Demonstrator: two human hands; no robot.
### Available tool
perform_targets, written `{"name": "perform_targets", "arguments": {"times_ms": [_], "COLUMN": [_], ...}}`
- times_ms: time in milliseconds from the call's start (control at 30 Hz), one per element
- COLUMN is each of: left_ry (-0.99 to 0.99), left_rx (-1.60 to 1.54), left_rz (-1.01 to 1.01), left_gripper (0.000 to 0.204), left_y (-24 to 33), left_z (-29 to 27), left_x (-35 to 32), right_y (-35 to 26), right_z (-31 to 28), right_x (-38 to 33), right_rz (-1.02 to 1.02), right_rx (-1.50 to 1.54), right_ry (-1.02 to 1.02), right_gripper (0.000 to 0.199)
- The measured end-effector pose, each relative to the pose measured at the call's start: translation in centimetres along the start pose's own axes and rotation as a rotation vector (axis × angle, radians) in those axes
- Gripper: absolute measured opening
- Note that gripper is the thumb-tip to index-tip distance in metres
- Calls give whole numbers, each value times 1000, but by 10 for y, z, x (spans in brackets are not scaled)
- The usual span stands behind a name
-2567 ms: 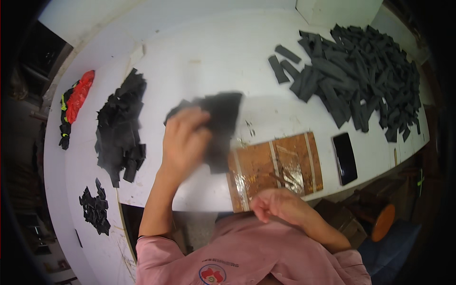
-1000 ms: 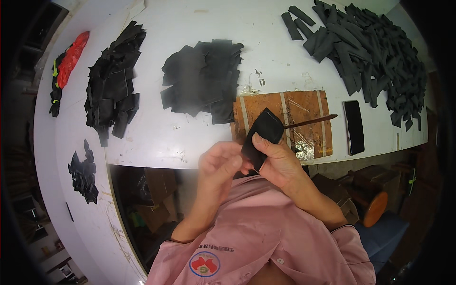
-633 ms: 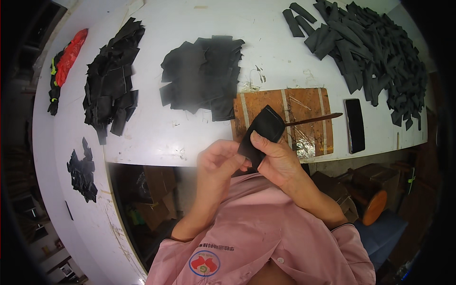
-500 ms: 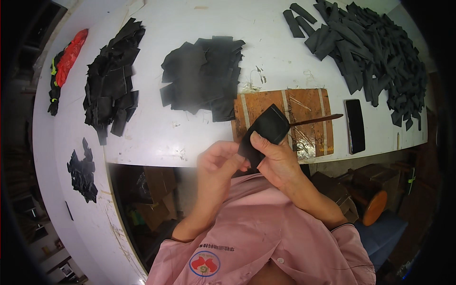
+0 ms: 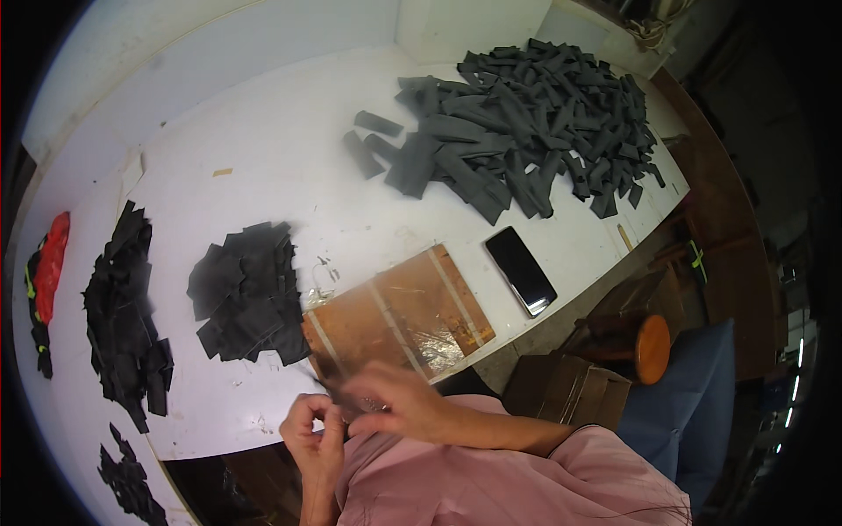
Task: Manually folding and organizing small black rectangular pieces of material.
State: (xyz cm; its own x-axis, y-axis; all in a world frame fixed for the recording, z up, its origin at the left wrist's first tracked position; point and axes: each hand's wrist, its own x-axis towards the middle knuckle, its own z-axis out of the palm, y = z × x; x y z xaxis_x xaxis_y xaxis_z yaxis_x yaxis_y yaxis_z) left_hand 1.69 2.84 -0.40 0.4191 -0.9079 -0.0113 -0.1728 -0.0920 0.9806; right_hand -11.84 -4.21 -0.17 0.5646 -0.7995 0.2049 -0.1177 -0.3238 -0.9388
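A thin dark tool [image 5: 326, 383] sits pinched between both hands at the table edge. The left hand [image 5: 313, 431] curls shut; the right hand [image 5: 395, 405] is blurred, fingers gathered. Nearby: one brown board [image 5: 399, 317], one phone [image 5: 521, 271], four black scrap piles.

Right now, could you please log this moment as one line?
left hand: near table edge | right hand: blurred, beside it | black pieces: piled beyond

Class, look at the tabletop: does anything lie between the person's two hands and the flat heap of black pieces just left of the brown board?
Nothing visible does. Between the left hand, right hand and the flat heap of black pieces lies only bare white table; the brown board sits beside.
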Motion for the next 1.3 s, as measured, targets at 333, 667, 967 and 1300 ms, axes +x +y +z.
{"name": "perform_targets", "arguments": {"times_ms": [333,667,967,1300], "left_ry": [217,-31,147,-204], "left_rx": [317,-991,-292,-496], "left_rz": [183,-454,-92,-127], "left_gripper": [5,20,8,18], "left_y": [-24,-24,-13,-6], "left_z": [26,0,14,10], "left_x": [-4,21,16,27], "right_y": [15,32,21,38], "right_z": [12,19,15,1], "right_x": [11,12,6,7], "right_rz": [-308,-195,621,364], "right_rx": [-298,-377,1234,911], "right_ry": [-28,92,-234,-59], "right_gripper": [8,13,11,24]}}
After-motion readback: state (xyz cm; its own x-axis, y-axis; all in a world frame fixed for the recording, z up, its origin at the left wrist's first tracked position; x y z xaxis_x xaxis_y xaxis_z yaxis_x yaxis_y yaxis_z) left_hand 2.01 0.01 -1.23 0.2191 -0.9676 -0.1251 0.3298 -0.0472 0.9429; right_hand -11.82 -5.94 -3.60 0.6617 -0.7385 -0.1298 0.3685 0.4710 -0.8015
